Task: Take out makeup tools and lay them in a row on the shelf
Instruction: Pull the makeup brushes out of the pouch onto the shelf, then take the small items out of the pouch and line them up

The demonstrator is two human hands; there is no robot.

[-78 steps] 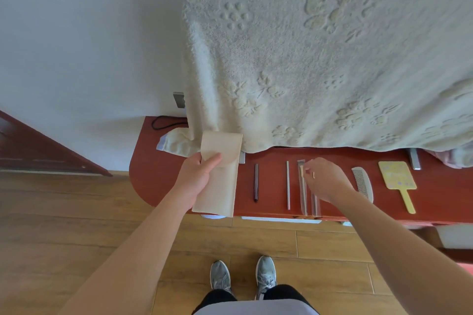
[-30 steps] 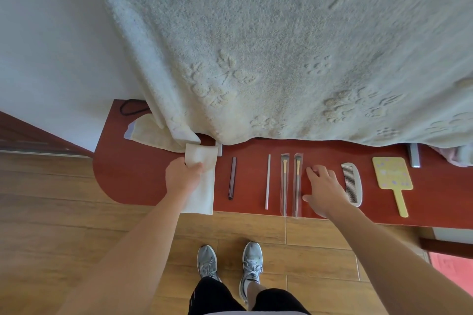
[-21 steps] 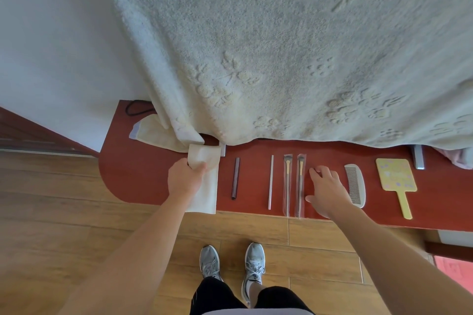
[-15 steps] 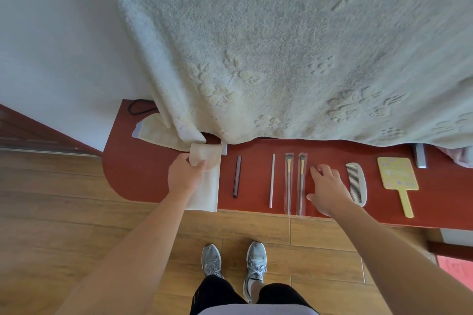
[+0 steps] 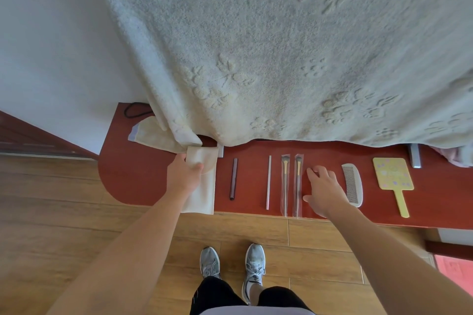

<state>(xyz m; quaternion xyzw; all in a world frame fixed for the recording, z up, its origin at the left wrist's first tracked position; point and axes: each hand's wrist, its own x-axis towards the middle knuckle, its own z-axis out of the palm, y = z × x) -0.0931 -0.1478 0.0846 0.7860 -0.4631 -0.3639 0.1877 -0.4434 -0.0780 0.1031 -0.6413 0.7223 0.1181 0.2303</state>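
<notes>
Head view: our left hand (image 5: 183, 177) gripped a cream fabric pouch (image 5: 202, 198); our open right hand (image 5: 323, 192) risked nudging askew the two clear-sleeved brushes (image 5: 297, 183) just left of it.

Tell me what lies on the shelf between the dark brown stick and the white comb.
Head view, left to right: a thin pale stick, a sleeved brush, a second sleeved brush, then the right hand beside the comb.

a red-brown shelf (image 5: 143, 176), a cream blanket (image 5: 281, 46) embossed with flowers, a yellow mirror (image 5: 393, 174), a white comb (image 5: 354, 188).
</notes>
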